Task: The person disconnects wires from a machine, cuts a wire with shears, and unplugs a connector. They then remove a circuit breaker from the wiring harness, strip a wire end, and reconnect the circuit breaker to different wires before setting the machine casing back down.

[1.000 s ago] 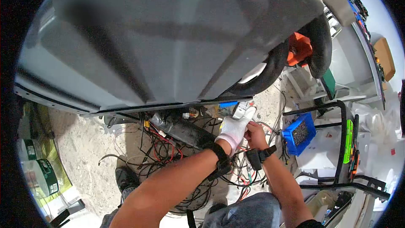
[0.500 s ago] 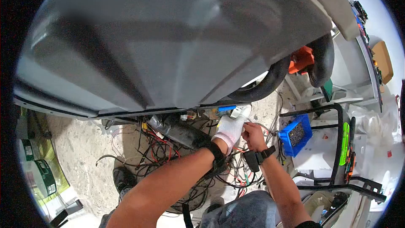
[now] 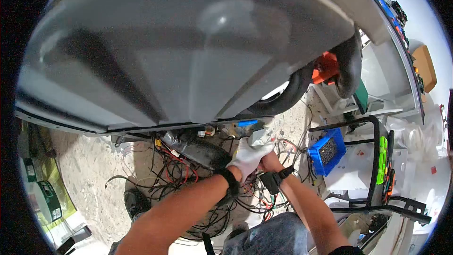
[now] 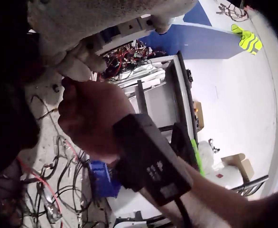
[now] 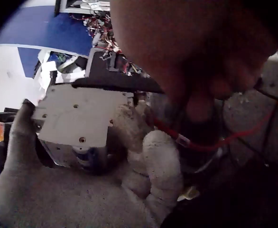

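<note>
My left hand (image 3: pixel 247 158), in a white glove, grips a grey boxy metal module (image 5: pixel 75 118) with small screws in its flat face. In the right wrist view the gloved thumb lies along one side and the fingers bend around the other. My bare right hand (image 3: pixel 270 162) is close beside the glove, fingers curled. A red wire (image 5: pixel 203 148) runs from near the gloved fingers, just under the right fingertips. Whether the right fingers pinch anything I cannot tell. In the left wrist view the right hand's curled fingers overlap the gloved fingertips.
A large grey moulded panel (image 3: pixel 155 66) overhangs the work. Tangled black and red cables (image 3: pixel 184 174) cover the floor below, beside a black cylindrical part (image 3: pixel 198 151). A blue bin (image 3: pixel 327 152) of small metal parts stands right, near a black tubular frame (image 3: pixel 373 160).
Both hands have drawn down and slightly left, closer to my body, and the module shows more of its grey face. The head view has shifted a little.
</note>
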`<state>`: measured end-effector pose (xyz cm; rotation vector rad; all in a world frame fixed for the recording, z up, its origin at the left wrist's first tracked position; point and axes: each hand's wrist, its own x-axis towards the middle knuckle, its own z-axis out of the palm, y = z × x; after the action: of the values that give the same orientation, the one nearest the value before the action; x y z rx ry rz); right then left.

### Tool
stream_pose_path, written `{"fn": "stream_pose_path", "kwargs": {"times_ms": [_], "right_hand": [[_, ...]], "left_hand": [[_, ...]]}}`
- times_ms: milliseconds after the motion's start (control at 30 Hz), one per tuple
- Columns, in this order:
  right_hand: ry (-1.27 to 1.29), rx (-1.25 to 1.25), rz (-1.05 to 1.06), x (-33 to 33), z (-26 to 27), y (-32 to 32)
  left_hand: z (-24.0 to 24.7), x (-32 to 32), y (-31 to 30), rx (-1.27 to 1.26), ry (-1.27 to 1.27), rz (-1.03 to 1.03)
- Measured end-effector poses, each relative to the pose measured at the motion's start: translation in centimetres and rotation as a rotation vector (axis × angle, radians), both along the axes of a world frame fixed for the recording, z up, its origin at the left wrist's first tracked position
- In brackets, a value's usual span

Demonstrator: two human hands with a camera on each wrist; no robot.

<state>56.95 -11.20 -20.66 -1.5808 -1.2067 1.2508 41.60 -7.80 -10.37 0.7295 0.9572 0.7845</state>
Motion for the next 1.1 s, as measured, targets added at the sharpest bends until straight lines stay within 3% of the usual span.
{"fn": "stream_pose_path", "kwargs": {"times_ms": [67,100,133,167,300,367,400,433,467,500,600,733,767,867,900,1000,1033,1067,1100], "right_hand": [[0.080,-0.478,-0.030,-0.9,2.4,0.5],[0.095,-0.439,-0.013,-1.1,1.8,0.2],[0.112,-0.399,0.003,-2.0,1.8,-0.1],[0.301,-0.323,-0.071,-2.9,2.1,-0.3],[0.086,-0.479,0.119,-0.5,2.6,0.1],[-0.143,-0.393,0.339,1.8,4.6,0.7],[-0.233,-0.417,0.119,2.9,4.5,1.2],[-0.412,-0.389,0.051,3.2,6.1,2.1],[-0.451,-0.266,-0.085,2.8,7.5,2.8],[-0.373,-0.207,-0.061,4.1,6.8,4.0],[-0.569,-0.069,0.168,2.4,10.1,8.7],[-0.815,0.149,0.507,1.3,7.8,12.9],[-0.774,0.382,0.593,2.1,5.6,13.7],[-0.738,0.390,0.644,0.2,6.7,14.1],[-0.714,0.206,0.659,1.2,5.4,14.5],[-0.668,0.197,0.664,2.5,4.9,14.3],[-0.731,-0.040,0.679,1.9,6.4,14.5],[-0.731,-0.040,0.680,2.8,5.5,14.8],[-0.809,0.199,0.719,4.1,3.8,15.2]], "left_hand": [[-3.1,-1.0,0.5,0.121,-0.072,-0.197],[-3.5,-1.4,0.9,0.076,-0.204,-0.210],[-3.3,-2.4,1.0,0.052,-0.041,-0.234],[-2.7,-3.1,1.3,0.064,-0.096,-0.259],[-2.1,-3.9,2.1,0.036,-0.156,-0.351],[-2.1,-3.8,2.0,0.051,-0.139,-0.343],[-2.6,-3.4,2.0,0.035,-0.100,-0.323],[-2.7,-3.3,1.8,0.016,-0.063,-0.303],[-2.6,-3.2,1.7,0.012,-0.062,-0.299],[-2.3,-3.3,1.8,0.025,-0.070,-0.309],[-3.0,-3.4,1.9,0.057,-0.047,-0.330],[-4.5,-3.2,2.2,0.069,0.068,-0.387],[-4.4,-3.3,2.3,0.099,0.117,-0.403],[-6.3,-2.7,2.1,0.115,0.026,-0.382],[-5.2,-3.1,2.1,0.106,0.079,-0.386],[-2.6,-4.0,2.4,0.052,0.204,-0.429],[-3.5,-3.7,2.4,0.062,0.215,-0.438],[-3.6,-3.7,2.3,0.062,0.214,-0.437],[-3.6,-3.7,2.2,0.056,0.213,-0.429]]}}
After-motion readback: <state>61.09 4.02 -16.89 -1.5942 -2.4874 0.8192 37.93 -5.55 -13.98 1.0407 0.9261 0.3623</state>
